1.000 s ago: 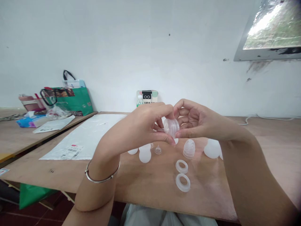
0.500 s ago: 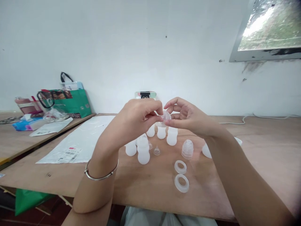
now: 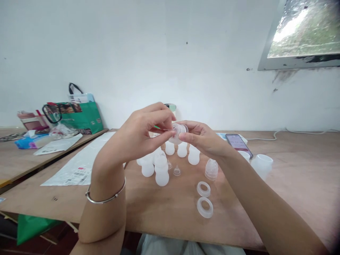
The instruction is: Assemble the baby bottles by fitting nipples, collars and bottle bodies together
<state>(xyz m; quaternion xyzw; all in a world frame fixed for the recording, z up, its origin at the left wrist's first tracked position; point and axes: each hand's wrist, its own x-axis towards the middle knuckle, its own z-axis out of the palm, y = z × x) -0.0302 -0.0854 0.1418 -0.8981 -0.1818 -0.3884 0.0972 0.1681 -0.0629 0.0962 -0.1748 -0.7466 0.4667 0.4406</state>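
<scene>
My right hand [image 3: 203, 137] grips a translucent bottle ring [image 3: 183, 128] between its thumb and fingers, above the table. My left hand [image 3: 148, 131] pinches at the ring's near-left side with thumb and fingers, on what looks like a clear teat inside it; the fingertips partly hide this. Below them stand several frosted white baby bottles [image 3: 162, 173]. A clear teat [image 3: 177, 171] sits on the table beside the bottles. Closer to me lie two loose bottle rings [image 3: 205, 207], one in front of the other. A clear domed cap [image 3: 211, 170] stands behind those rings.
A phone [image 3: 238, 144] and open frosted cups [image 3: 262, 163] are beyond my right forearm. At left lies a white plastic mailer [image 3: 77, 170]. A green bag [image 3: 86, 115] and a tissue pack [image 3: 30, 140] rest on the adjoining table. A white cable [image 3: 276, 135] runs along the wall.
Both hands have shifted left with the ring, which now shows more of its side. My right fingers have closed in around it. The phone and cups have come into sight at right.
</scene>
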